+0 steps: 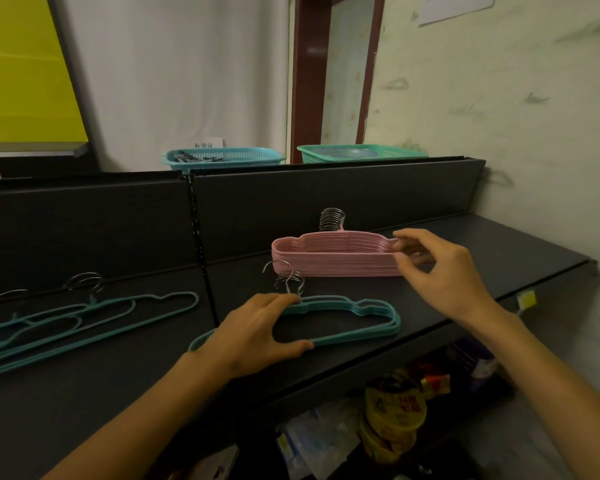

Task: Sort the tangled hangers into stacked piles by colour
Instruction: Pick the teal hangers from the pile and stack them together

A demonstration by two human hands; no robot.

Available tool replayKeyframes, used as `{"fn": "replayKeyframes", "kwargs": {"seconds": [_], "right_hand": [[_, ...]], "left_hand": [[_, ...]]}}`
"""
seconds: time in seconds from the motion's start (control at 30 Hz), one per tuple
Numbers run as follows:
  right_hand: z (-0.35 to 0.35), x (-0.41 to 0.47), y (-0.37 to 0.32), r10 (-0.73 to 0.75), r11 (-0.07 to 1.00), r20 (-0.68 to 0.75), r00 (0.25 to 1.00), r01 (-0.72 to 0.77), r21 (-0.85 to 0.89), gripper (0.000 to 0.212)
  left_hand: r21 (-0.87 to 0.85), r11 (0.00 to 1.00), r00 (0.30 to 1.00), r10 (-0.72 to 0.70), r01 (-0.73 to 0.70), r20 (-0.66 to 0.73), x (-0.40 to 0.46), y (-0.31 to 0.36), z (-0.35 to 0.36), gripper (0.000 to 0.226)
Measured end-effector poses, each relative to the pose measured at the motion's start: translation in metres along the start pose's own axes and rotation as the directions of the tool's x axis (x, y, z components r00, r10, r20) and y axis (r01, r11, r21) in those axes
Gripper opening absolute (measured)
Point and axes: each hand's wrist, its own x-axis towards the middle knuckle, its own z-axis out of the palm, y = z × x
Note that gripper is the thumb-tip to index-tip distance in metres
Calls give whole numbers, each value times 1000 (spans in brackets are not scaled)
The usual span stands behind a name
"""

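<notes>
Left hand [257, 332] grips teal stack [354, 318] — right hand [444, 271] pinches pink stack [333, 252] end.

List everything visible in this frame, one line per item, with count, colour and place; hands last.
pink hanger stack: one pile, pink, back of the right shelf
teal hanger stack: one small pile, teal, front of the right shelf
loose teal hangers: several, teal, spread on the left shelf
shelf: one, black
blue basket: one, above the back panel
green basket: one, right of the blue one
packaged goods: several, mostly yellow, lower shelf
left hand: holds the teal stack
right hand: fingers at the pink stack's right end
</notes>
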Motion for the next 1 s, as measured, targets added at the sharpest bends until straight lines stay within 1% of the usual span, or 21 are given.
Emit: {"fn": "replayKeyframes", "kwargs": {"seconds": [0.13, 0.3, 0.6, 0.7, 0.83, 0.93, 1.0], "right_hand": [[-6, -8, 7, 44, 999, 33, 998, -43, -22, 35], [-7, -17, 13, 81, 996, 120, 990, -77, -33, 42], [6, -19, 20, 167, 985, 286, 944, -147, -88, 46], [12, -20, 20, 196, 979, 381, 904, -157, -133, 60], [18, -20, 20, 258, 965, 520, 815, -186, -187, 82], [20, -18, 19, 300, 950, 593, 747, -178, -256, 88], [21, -17, 17, 304, 950, 605, 736, -182, -255, 87]], "left_hand": [[4, 1000, 1000, 12, -12, 29, 10, 7, 4, 77], [-3, 1000, 998, 25, -25, 56, 16, 9, 5, 77], [-24, 1000, 997, 10, -8, 71, 18, 3, 6, 77], [-24, 1000, 994, -2, 5, 107, 20, 2, 6, 77], [-28, 1000, 992, -2, 6, 125, 21, 2, 5, 77], [-21, 1000, 993, -5, 7, 119, 22, 3, 5, 77], [-16, 1000, 993, -4, 6, 115, 22, 3, 5, 76]]}}
